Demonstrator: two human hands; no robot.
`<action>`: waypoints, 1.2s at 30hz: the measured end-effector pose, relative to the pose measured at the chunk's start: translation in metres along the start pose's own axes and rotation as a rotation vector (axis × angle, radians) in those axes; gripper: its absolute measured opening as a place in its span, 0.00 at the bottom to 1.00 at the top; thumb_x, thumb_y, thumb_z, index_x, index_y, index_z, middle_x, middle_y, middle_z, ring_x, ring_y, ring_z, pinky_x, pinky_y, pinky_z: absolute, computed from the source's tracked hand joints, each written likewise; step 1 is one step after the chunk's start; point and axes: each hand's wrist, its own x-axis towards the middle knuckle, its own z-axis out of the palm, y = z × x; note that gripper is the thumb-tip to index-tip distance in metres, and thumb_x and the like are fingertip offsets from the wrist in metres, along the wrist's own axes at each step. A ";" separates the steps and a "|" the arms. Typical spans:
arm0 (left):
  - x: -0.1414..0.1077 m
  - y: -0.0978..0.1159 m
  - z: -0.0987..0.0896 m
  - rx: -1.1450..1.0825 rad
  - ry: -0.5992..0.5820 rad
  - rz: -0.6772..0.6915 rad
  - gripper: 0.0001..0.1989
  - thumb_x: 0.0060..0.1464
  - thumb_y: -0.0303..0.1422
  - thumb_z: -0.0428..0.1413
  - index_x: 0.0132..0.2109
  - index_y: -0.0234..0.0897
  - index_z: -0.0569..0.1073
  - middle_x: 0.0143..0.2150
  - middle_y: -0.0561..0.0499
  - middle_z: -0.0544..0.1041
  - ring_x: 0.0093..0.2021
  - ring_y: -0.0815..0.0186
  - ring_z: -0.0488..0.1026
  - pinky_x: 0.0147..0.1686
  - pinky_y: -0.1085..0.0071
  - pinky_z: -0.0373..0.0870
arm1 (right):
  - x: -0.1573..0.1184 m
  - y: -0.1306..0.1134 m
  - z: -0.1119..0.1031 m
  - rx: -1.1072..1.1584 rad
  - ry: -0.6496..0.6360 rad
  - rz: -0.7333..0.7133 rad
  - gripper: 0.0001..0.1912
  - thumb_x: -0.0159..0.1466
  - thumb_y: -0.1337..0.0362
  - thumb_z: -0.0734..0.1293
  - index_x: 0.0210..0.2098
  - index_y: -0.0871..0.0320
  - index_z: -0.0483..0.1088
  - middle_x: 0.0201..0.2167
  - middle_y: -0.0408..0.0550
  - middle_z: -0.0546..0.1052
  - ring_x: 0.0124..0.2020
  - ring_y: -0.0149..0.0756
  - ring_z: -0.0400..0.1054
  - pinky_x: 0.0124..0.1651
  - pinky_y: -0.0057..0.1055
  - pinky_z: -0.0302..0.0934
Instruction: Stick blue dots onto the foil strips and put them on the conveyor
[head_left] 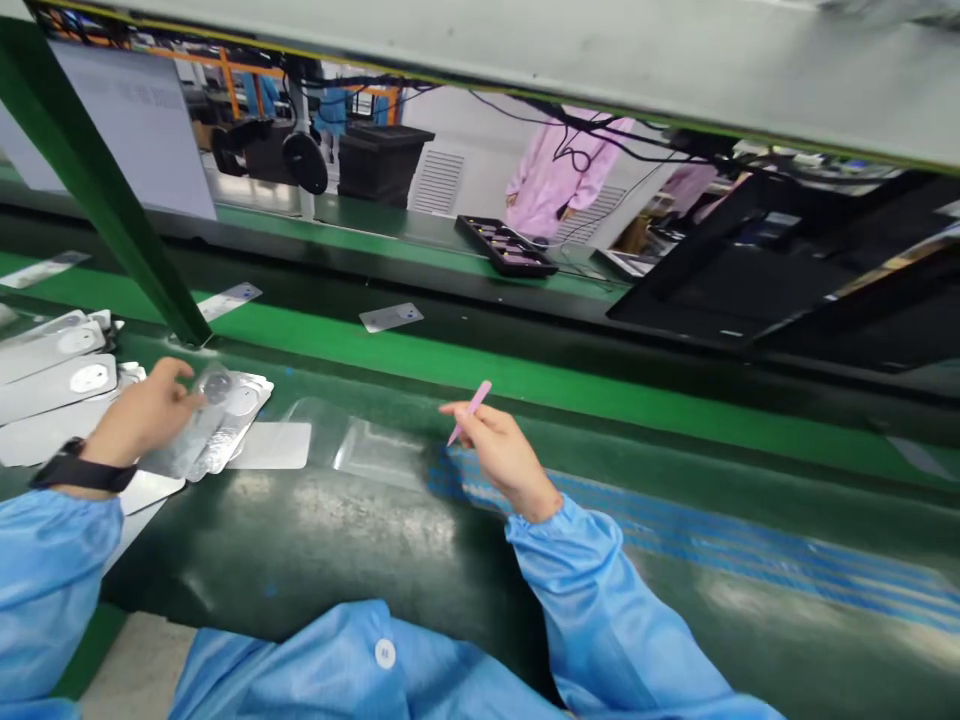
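Note:
My left hand [154, 410] is at the left, its thumb and fingers around the edge of a clear plastic film [184, 440] that lies over a stack of silvery sheets [244, 410]. My right hand [502, 455] holds a pink tool [471, 410] like tweezers, its tip pointing down at the near end of a strip with blue lines [675, 520]. Between my hands lie a pale flat card [277, 446] and a transparent film piece [382, 452] on the green table mat [337, 540].
Piles of phone-shaped sheets [52, 390] lie at the far left, beside a slanted green post [112, 190]. Behind the mat runs a green belt [562, 400] with flat pieces [391, 317] near it. Beyond stand a black tray [506, 247], dark panels [750, 260] and a person in pink [562, 175].

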 end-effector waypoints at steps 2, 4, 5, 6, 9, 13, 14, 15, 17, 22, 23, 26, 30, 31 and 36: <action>-0.014 0.006 -0.016 -0.129 0.096 -0.069 0.22 0.50 0.32 0.54 0.53 0.41 0.61 0.28 0.60 0.66 0.25 0.72 0.63 0.28 0.79 0.55 | -0.012 0.010 -0.002 -0.015 -0.059 0.105 0.22 0.55 0.45 0.65 0.31 0.59 0.72 0.17 0.40 0.68 0.18 0.29 0.61 0.21 0.27 0.57; -0.035 0.015 -0.027 -0.287 0.167 -0.062 0.24 0.49 0.34 0.53 0.55 0.45 0.62 0.28 0.61 0.66 0.21 0.75 0.59 0.24 0.80 0.55 | -0.019 0.019 -0.003 0.018 -0.087 0.177 0.23 0.53 0.44 0.67 0.29 0.59 0.70 0.18 0.42 0.71 0.18 0.30 0.65 0.21 0.27 0.60; -0.046 0.021 -0.028 -0.361 0.173 -0.022 0.23 0.48 0.37 0.52 0.53 0.46 0.64 0.26 0.61 0.65 0.18 0.75 0.57 0.21 0.80 0.53 | -0.021 0.023 -0.003 0.044 -0.084 0.201 0.22 0.51 0.44 0.68 0.28 0.59 0.69 0.19 0.43 0.73 0.19 0.30 0.67 0.23 0.28 0.63; -0.058 0.028 -0.027 -0.411 0.158 0.019 0.20 0.48 0.39 0.51 0.51 0.46 0.67 0.24 0.61 0.64 0.17 0.75 0.55 0.19 0.80 0.52 | -0.023 0.027 -0.003 0.072 -0.073 0.221 0.22 0.50 0.46 0.70 0.28 0.59 0.69 0.20 0.44 0.75 0.20 0.31 0.68 0.24 0.28 0.65; -0.087 0.054 -0.001 -0.528 -0.021 0.174 0.20 0.48 0.45 0.50 0.46 0.42 0.71 0.17 0.61 0.59 0.15 0.72 0.54 0.16 0.78 0.52 | -0.023 0.035 -0.001 0.142 -0.036 0.265 0.18 0.49 0.51 0.72 0.28 0.59 0.68 0.22 0.45 0.76 0.22 0.31 0.71 0.26 0.28 0.68; -0.104 0.091 0.066 -0.495 -0.271 0.477 0.16 0.53 0.39 0.48 0.45 0.39 0.72 0.28 0.54 0.73 0.25 0.67 0.67 0.27 0.71 0.66 | -0.017 0.041 0.003 0.123 -0.021 0.310 0.10 0.55 0.60 0.70 0.27 0.59 0.66 0.19 0.43 0.76 0.19 0.30 0.71 0.24 0.26 0.68; -0.105 0.099 0.081 -0.444 -0.288 0.526 0.15 0.54 0.37 0.47 0.45 0.39 0.72 0.30 0.53 0.74 0.27 0.66 0.69 0.30 0.70 0.67 | -0.016 0.042 0.004 0.110 -0.015 0.319 0.09 0.56 0.62 0.70 0.27 0.59 0.66 0.18 0.43 0.75 0.19 0.30 0.70 0.23 0.25 0.67; -0.106 0.104 0.094 -0.391 -0.310 0.562 0.14 0.55 0.35 0.47 0.45 0.40 0.72 0.32 0.52 0.75 0.28 0.65 0.70 0.32 0.69 0.67 | -0.015 0.043 0.005 0.099 -0.010 0.326 0.08 0.57 0.64 0.69 0.27 0.59 0.66 0.18 0.43 0.75 0.18 0.30 0.70 0.23 0.25 0.67; -0.106 0.110 0.112 -0.280 -0.349 0.602 0.13 0.57 0.31 0.47 0.46 0.39 0.71 0.37 0.50 0.77 0.31 0.63 0.72 0.35 0.68 0.68 | -0.014 0.043 0.005 0.087 -0.005 0.326 0.06 0.58 0.67 0.68 0.27 0.59 0.66 0.19 0.43 0.76 0.18 0.29 0.70 0.22 0.24 0.67; -0.103 0.107 0.120 0.005 -0.384 0.729 0.16 0.56 0.32 0.53 0.52 0.36 0.69 0.43 0.44 0.76 0.45 0.54 0.71 0.46 0.60 0.67 | -0.014 0.042 0.003 0.035 -0.069 0.326 0.06 0.60 0.70 0.65 0.26 0.61 0.67 0.18 0.43 0.75 0.17 0.28 0.70 0.22 0.23 0.66; -0.102 0.106 0.120 0.044 -0.371 0.756 0.16 0.55 0.33 0.55 0.51 0.37 0.70 0.44 0.43 0.75 0.47 0.53 0.70 0.47 0.58 0.66 | -0.014 0.042 0.003 0.020 -0.077 0.331 0.07 0.61 0.70 0.65 0.26 0.61 0.67 0.17 0.43 0.75 0.17 0.28 0.70 0.22 0.23 0.66; -0.098 0.107 0.123 0.056 -0.328 0.802 0.19 0.49 0.38 0.62 0.49 0.40 0.72 0.50 0.44 0.72 0.52 0.50 0.65 0.48 0.54 0.64 | -0.013 0.041 0.003 -0.004 -0.077 0.354 0.08 0.60 0.69 0.65 0.24 0.61 0.67 0.16 0.43 0.74 0.16 0.28 0.69 0.21 0.23 0.65; -0.093 0.108 0.135 -0.014 -0.333 0.846 0.26 0.42 0.40 0.67 0.50 0.41 0.72 0.58 0.46 0.69 0.59 0.48 0.57 0.53 0.50 0.59 | -0.013 0.040 0.001 0.060 -0.067 0.362 0.11 0.56 0.62 0.68 0.21 0.60 0.67 0.14 0.42 0.72 0.14 0.27 0.66 0.18 0.22 0.62; -0.092 0.108 0.138 -0.026 -0.339 0.856 0.27 0.42 0.40 0.67 0.50 0.41 0.72 0.59 0.47 0.69 0.60 0.47 0.56 0.54 0.49 0.57 | -0.014 0.039 0.000 0.090 -0.074 0.358 0.13 0.55 0.59 0.69 0.20 0.60 0.67 0.13 0.43 0.72 0.13 0.26 0.64 0.17 0.22 0.60; -0.091 0.105 0.144 -0.059 -0.335 0.901 0.27 0.43 0.42 0.66 0.51 0.42 0.72 0.59 0.48 0.69 0.61 0.47 0.55 0.56 0.48 0.54 | -0.020 0.029 -0.001 0.158 -0.056 0.268 0.18 0.51 0.51 0.70 0.21 0.60 0.68 0.14 0.43 0.72 0.14 0.26 0.64 0.17 0.21 0.58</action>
